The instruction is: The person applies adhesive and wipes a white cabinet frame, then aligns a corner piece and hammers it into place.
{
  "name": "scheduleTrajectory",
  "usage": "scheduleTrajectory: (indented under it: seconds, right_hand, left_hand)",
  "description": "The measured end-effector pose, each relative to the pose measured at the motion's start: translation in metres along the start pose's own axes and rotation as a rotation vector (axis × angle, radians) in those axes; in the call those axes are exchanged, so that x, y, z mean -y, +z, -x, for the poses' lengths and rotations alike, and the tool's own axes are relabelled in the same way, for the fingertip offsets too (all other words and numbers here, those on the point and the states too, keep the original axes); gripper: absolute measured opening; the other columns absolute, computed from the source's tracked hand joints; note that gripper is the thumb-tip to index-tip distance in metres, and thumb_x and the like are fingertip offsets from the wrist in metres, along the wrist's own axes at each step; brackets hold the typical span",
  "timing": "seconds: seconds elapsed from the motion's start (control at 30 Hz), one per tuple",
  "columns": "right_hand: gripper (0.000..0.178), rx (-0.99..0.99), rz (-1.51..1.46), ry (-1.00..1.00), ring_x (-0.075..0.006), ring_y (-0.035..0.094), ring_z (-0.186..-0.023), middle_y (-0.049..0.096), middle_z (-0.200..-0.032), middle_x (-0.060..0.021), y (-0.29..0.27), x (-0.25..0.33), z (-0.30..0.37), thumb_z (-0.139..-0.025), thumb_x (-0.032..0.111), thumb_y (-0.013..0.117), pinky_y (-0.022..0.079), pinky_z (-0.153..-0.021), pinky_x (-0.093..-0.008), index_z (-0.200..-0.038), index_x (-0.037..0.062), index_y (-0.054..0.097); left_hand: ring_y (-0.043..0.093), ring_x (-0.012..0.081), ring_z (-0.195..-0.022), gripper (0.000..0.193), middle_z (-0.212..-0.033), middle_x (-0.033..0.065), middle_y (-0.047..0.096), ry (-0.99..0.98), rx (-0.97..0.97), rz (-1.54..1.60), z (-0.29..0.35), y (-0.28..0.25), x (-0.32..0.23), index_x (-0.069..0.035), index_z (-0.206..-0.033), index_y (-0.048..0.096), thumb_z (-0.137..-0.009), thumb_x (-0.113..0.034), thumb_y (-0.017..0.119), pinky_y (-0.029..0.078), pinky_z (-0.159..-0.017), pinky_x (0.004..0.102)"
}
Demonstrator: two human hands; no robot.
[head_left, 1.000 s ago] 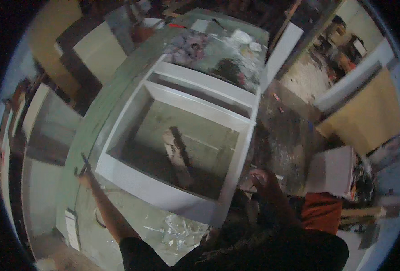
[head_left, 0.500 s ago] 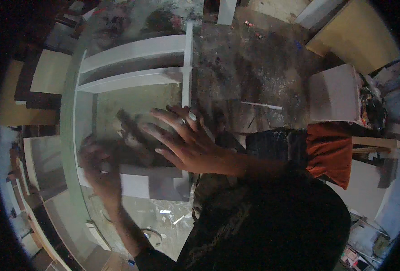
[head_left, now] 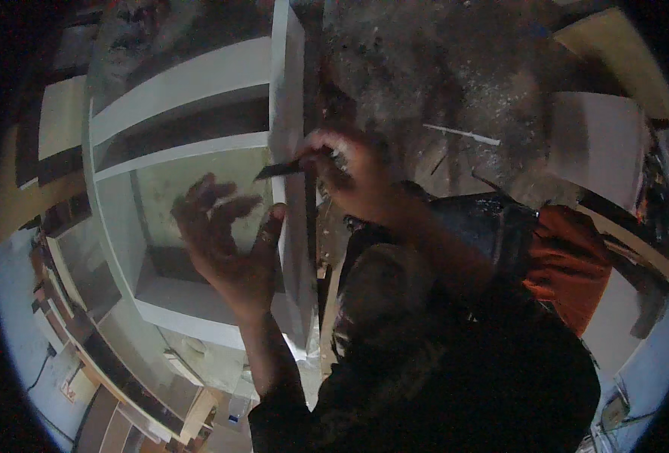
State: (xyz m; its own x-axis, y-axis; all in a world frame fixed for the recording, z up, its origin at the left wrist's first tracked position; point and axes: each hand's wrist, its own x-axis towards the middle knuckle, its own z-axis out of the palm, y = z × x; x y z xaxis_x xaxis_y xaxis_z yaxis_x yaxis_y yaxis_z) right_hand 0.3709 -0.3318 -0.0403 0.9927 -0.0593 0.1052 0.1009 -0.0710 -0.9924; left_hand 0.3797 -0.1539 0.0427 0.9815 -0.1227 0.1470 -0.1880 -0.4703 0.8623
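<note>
A white box-like wooden frame (head_left: 191, 68) with crosspieces lies in front of me, its openings facing up. Over its larger opening, my left hand (head_left: 232, 260) is open, fingers apart and curved, with nothing in it; the thumb is close to the frame's right side. My right hand (head_left: 349, 177) is closed on a dark flat tool with a slanted tip (head_left: 280, 171), whose kind I cannot make out. The tool points left across the top edge of the frame's right side; whether it touches the wood is unclear.
Boards and panels (head_left: 61, 117) are stacked along the left. On the right are an orange cloth (head_left: 568, 264), a pale box (head_left: 595, 147) and a tan board (head_left: 613, 60). A thin white strip (head_left: 462, 134) lies on the dark floor.
My right hand has drawn back to the frame's right side and now shows the dark tool. The left hand has moved right, its fingers spread. My view has shifted, bringing the frame closer.
</note>
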Motion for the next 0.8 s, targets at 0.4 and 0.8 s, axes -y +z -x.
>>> scheduleTrajectory:
  seconds: [0.4, 0.8]
  right_hand:
    - [0.015, -0.131, -0.52, 0.01, -0.0142, 0.063, -0.082, 0.063, -0.084, -0.0071, 0.035, -0.095, -0.048, -0.082, -0.002, 0.067, 0.05, -0.074, -0.0283, -0.097, 0.0018, 0.064]
    - [0.022, -0.471, -0.356, -0.449, -0.0143, 0.062, -0.077, 0.066, -0.09, -0.0093, 0.073, -0.123, -0.055, -0.076, -0.009, 0.071, 0.05, -0.071, -0.0258, -0.094, 0.0024, 0.07]
  left_hand:
    - [0.041, 0.0326, -0.129, 0.117, -0.138, 0.0183, 0.042, 0.211, 0.137, -0.265, -0.057, 0.04, 0.117, 0.002, -0.142, 0.033, -0.059, -0.066, 0.081, 0.031, -0.108, 0.0456]
    - [0.043, 0.0302, -0.123, 0.1, -0.133, 0.0188, 0.044, 0.286, 0.17, -0.108, -0.059, 0.046, 0.135, 0.004, -0.14, 0.035, -0.07, -0.057, 0.073, 0.032, -0.105, 0.0429]
